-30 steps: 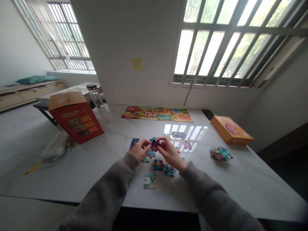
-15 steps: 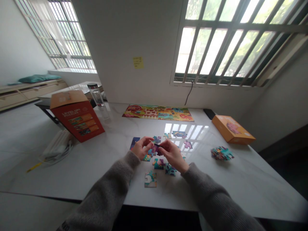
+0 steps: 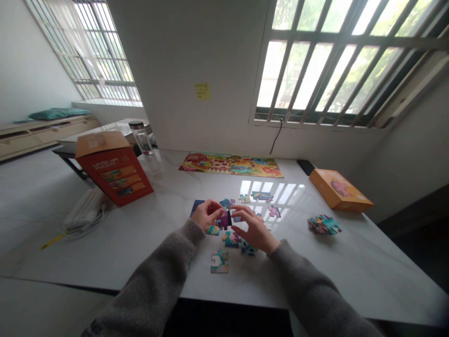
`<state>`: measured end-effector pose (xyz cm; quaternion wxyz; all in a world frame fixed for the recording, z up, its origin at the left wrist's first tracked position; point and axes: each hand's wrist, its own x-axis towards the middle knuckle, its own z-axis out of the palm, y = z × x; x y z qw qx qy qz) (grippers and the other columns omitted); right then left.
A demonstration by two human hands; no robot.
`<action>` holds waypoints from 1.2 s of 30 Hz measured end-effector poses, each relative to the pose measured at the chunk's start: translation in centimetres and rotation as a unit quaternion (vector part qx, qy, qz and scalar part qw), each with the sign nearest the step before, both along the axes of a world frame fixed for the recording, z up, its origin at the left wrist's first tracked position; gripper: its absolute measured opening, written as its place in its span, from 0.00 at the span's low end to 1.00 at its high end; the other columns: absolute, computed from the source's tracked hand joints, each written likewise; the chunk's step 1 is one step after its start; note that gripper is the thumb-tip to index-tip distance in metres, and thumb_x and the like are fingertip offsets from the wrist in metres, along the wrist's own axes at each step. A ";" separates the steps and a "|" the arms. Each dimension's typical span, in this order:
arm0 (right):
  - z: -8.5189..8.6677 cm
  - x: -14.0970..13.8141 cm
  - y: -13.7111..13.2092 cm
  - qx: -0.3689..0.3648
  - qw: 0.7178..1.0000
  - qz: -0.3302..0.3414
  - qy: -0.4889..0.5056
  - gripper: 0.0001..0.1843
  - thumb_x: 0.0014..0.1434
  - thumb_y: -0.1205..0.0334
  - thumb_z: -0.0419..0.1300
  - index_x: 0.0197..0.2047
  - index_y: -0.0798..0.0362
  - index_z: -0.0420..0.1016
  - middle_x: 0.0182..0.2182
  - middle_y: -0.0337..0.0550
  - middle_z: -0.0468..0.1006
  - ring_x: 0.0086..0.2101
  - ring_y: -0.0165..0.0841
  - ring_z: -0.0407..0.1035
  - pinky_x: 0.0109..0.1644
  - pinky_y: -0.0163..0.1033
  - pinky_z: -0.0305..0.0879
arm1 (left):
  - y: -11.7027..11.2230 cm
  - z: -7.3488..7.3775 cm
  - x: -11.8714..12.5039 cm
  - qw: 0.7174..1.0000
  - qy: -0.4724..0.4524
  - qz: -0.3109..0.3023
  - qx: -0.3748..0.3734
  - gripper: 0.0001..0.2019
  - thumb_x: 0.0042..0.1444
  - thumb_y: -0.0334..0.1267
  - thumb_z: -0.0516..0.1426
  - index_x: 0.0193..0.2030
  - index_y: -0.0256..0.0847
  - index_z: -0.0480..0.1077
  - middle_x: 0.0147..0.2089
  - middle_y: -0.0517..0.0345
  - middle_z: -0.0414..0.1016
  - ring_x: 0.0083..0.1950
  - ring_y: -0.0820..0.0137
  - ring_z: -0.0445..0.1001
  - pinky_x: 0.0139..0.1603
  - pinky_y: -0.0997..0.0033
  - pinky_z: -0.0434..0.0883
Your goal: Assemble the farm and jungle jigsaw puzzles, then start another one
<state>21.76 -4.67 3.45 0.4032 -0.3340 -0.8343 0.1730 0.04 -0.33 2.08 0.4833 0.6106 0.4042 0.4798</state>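
Observation:
Between the thumb and fingers of my left hand (image 3: 206,215) is a purple puzzle piece (image 3: 225,219) with a dark edge, raised over the scattered pieces. My right hand (image 3: 253,228) is just right of it, thumb and fingers apart, with nothing seen between them. Below the hands lie a pink-and-teal puzzle piece (image 3: 231,239) and a teal patterned piece (image 3: 248,248). Closer to me rests a white-and-teal piece (image 3: 220,261). Beyond my right hand are a pink piece (image 3: 274,211) and a long blue piece (image 3: 262,195). My hands partly cover other pieces.
An assembled puzzle strip (image 3: 231,164) lies along the wall. On the right are a stack of puzzle pieces (image 3: 323,225), an orange box (image 3: 339,189) and a black phone-like object (image 3: 306,167). A red box (image 3: 117,175), glass bottle (image 3: 141,139) and white power strip (image 3: 82,210) stand left.
My right hand has opened its fingers and drawn slightly right, off the purple puzzle piece. The piece stays in my left hand, now turned so more of its purple face shows.

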 end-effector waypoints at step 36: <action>-3.4 14.6 2.9 -0.025 0.956 -0.245 -0.160 0.17 0.58 0.63 0.63 0.52 0.49 0.76 0.43 0.48 0.80 0.47 0.43 0.71 0.53 0.47 0.69 | -1.3 0.8 -0.2 0.972 0.186 -0.031 0.139 0.11 0.61 0.43 0.57 0.42 0.40 0.76 0.36 0.54 0.80 0.36 0.68 0.77 0.38 0.68 0.76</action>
